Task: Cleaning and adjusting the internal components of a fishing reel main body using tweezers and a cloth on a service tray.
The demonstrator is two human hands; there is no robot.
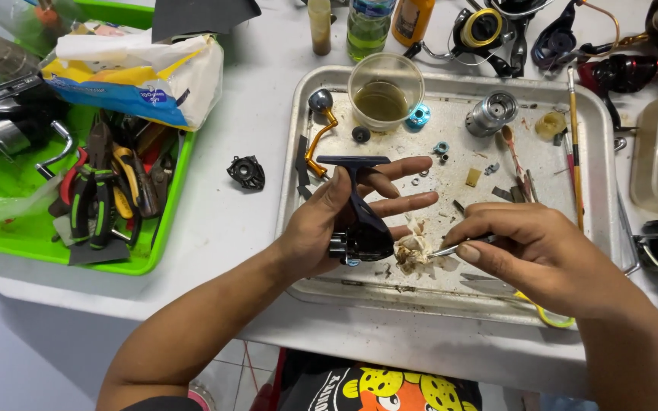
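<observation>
Dark blue metal fills the left hand point(344, 221): it grips a fishing reel body point(358, 221), thumb along one side and fingers spread behind it, with the T-shaped foot pointing up and the open end turned toward the other hand, apparently so the inside can be reached. The right hand point(531, 247) is closed in a pinch on a slim metal tool point(458, 246), its tip aimed at a wad of soiled tissue point(414, 250) that sits just beside the reel body, between the two hands; whether the tip touches the wad I cannot tell. Both hands work low over a metal tray point(595, 152), which seems placed to catch grease and small parts.

Beyond the hands on the tray stand a clear cup of yellowish liquid point(384, 91), a silver spool point(491, 113) and a gold crank handle point(318, 133), with small washers scattered between them. Out past the left hand, a black side cover point(247, 172) lies on the white tabletop point(230, 221), and further off a green bin point(163, 221) holds pliers and cutters. More reels lie beyond the tray, on the far side of the right hand.
</observation>
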